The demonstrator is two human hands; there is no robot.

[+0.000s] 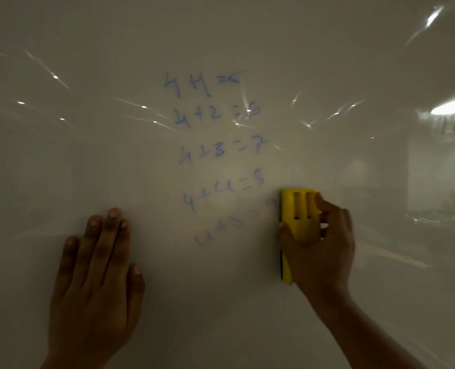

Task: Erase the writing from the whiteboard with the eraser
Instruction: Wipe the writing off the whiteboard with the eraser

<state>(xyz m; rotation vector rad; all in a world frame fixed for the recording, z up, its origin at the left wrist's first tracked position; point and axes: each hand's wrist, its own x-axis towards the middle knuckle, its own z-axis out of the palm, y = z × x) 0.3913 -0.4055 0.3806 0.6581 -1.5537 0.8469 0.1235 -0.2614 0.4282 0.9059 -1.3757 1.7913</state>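
A glossy whiteboard [88, 155] fills the view. Blue handwritten sums [215, 134] run down its middle in several rows, the top ones sharp. The lowest row [221, 230] is faint and smeared. My right hand [319, 249] grips a yellow eraser [295, 211] held upright against the board, just right of the two lowest rows. Its upper half shows above my fingers and a strip shows below my thumb. My left hand [95, 275] lies flat on the board at lower left, fingers spread upward, holding nothing.
Bright reflections of ceiling lights [453, 106] and streaks of glare cross the board, strongest at the upper right. A dim reflection of a room shows along the right side.
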